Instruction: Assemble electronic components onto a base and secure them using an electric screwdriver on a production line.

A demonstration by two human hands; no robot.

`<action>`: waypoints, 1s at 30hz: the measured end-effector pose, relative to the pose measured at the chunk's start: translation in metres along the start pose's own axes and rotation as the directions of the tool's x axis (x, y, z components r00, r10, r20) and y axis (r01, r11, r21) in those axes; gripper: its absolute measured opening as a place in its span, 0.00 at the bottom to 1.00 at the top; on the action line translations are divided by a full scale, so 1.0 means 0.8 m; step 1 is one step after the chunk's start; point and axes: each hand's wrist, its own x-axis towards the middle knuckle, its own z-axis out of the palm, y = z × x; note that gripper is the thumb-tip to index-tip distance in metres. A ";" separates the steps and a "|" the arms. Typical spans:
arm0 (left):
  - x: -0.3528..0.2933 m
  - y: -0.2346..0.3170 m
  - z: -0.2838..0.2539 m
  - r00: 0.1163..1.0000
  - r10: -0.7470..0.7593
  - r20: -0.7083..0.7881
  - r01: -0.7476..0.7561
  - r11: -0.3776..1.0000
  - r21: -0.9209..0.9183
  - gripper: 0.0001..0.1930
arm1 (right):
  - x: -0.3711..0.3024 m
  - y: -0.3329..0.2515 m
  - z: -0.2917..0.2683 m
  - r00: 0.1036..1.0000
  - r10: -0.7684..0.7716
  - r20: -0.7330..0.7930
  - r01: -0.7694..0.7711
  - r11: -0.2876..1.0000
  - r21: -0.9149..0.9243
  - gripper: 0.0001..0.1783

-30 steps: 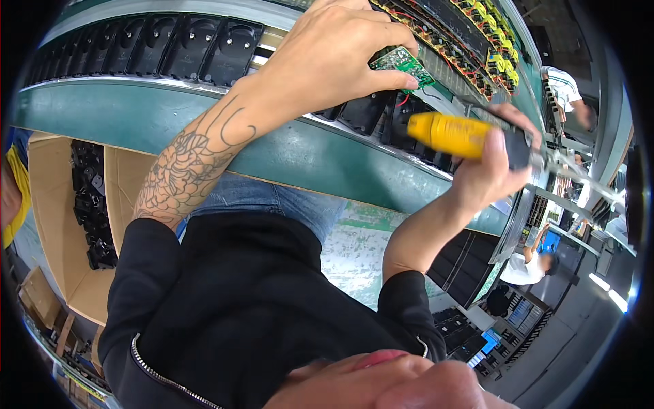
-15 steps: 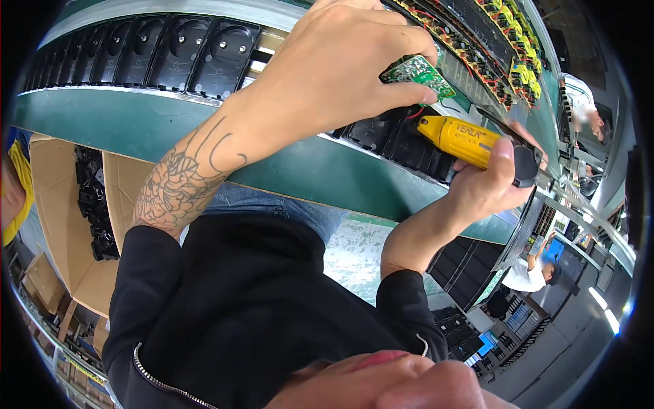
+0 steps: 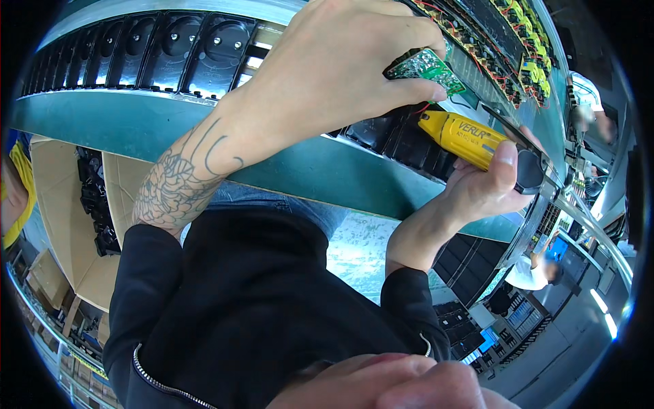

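Observation:
My left hand (image 3: 354,65) is closed around a green circuit board (image 3: 426,71), its soldered side facing up between thumb and fingers. A thin red wire shows just below the board. My right hand (image 3: 487,174) grips a yellow, rounded handheld tool (image 3: 463,136) with a black end. The tool's narrow tip points left, just under the circuit board, over black plastic housings (image 3: 395,140) on the line. Part of these housings is hidden beneath my left hand and the tool.
A row of black plastic housings (image 3: 170,51) with metal pins runs off to the left along the green bench edge (image 3: 136,116). Boards with yellow components (image 3: 531,61) stand at the far right. A cardboard box (image 3: 61,204) holds black parts. Another person (image 3: 528,273) is at the right.
The view has shifted slightly. Both hands keep their grips, with the circuit board and yellow tool sitting slightly farther right in the picture.

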 end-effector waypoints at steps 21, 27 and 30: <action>0.001 0.003 -0.003 1.000 0.015 -0.027 -0.016 0.999 -0.038 0.12 | -0.001 -0.001 0.011 0.990 0.018 -0.139 -0.014 0.999 0.034 0.19; 0.002 0.004 -0.008 0.998 0.042 -0.051 -0.041 0.999 0.008 0.12 | 0.006 0.007 -0.007 0.988 -0.126 -0.089 0.144 0.959 0.243 0.24; 0.009 0.014 -0.011 1.000 -0.009 0.027 0.009 1.000 0.008 0.12 | 0.004 -0.002 -0.037 0.918 -0.328 0.220 0.175 0.837 0.519 0.24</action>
